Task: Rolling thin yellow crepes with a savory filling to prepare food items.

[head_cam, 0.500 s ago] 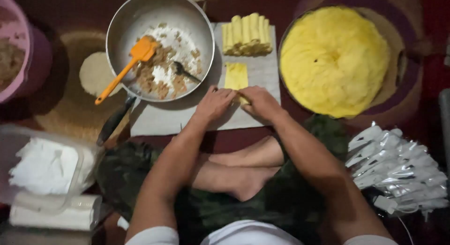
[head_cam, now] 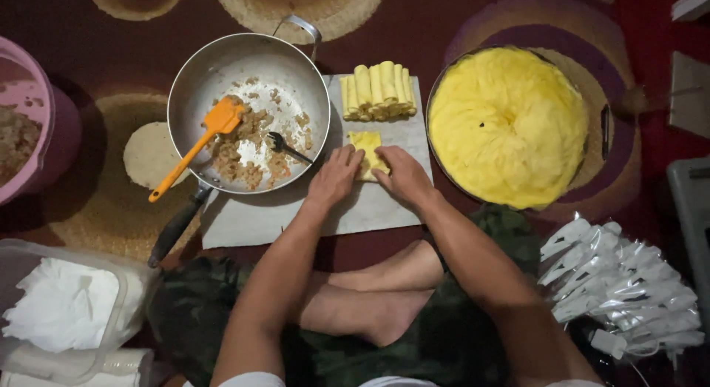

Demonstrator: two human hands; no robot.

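Both my left hand [head_cam: 334, 177] and right hand [head_cam: 401, 175] pressed flat, grasping nothing, on the yellow wrapper [head_cam: 367, 152] mid-board [head_cam: 296, 217], rolling underway I judged; next called for tucking it tight toward the finished rolls [head_cam: 377, 89].

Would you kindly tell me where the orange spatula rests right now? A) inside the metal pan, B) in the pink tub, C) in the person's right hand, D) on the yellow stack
A: the orange spatula lies in the metal pan, blade on the filling, handle over the rim; both hands are on the wrap.
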